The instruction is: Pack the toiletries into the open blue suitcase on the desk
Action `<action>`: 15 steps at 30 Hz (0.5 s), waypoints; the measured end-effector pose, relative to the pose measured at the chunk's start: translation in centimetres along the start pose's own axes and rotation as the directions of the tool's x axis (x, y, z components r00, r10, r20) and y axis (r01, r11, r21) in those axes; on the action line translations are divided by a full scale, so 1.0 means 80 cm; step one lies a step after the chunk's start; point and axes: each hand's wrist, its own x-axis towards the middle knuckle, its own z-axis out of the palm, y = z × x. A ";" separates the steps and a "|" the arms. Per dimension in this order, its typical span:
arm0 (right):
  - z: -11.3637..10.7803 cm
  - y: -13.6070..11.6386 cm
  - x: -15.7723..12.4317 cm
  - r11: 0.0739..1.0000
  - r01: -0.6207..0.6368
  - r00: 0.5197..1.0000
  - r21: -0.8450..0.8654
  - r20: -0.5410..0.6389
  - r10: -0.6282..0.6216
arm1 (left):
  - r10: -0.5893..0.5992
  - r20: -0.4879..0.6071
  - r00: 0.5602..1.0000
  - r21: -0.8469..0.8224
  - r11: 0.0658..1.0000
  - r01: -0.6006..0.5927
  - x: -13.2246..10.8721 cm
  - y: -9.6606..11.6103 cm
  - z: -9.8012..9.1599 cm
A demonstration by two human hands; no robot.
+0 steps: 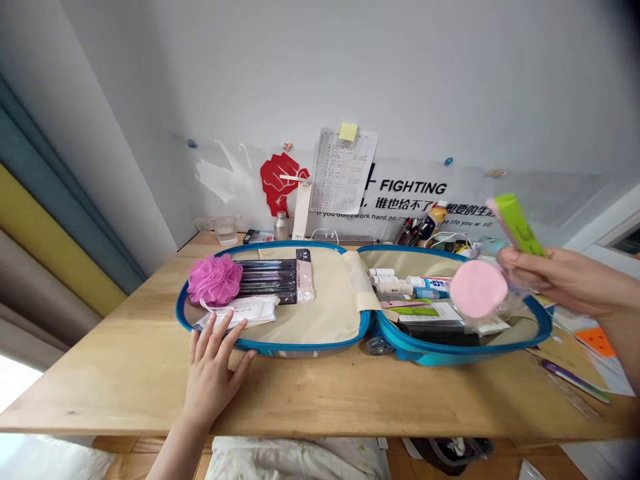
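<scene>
A small blue suitcase [305, 346] lies spread open on the wooden table. My left hand [215, 363] rests with fingers apart on its front left rim, fingertips touching a white packet [250, 311]. Beside that packet are a pink bath puff [215, 279] and a pack of toothbrushes [270, 277]. Above the right half, my right hand [555, 270] is closed around a slim green packet [520, 223]. A round pink sponge [479, 289] in clear wrap hangs below the same hand. Beneath it lie a toothpaste tube [430, 283], white bottles [393, 288] and another green packet [415, 308].
Behind the suitcase stand a clear cup [226, 231], a metal flask [281, 227], a power strip [345, 240], pens [411, 231] and a yellow-labelled bottle [436, 220]. Papers and a purple pen [575, 380] lie at the right. Below the table is a dark bin [453, 453].
</scene>
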 end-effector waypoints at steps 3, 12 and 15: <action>0.022 -0.057 0.005 0.929 -0.064 0.966 0.365 0.257 -0.035 | -0.011 0.001 1.000 -0.003 1.000 0.011 0.000 0.000 0.000; 0.216 -0.176 0.002 0.922 -0.121 0.773 0.367 0.618 -0.145 | -0.024 0.021 0.999 -0.002 1.000 0.025 -0.003 -0.003 0.001; 0.257 -0.179 -0.003 0.983 -0.066 0.713 0.172 0.697 -0.074 | -0.028 0.025 0.999 -0.001 1.000 0.028 -0.004 -0.003 0.000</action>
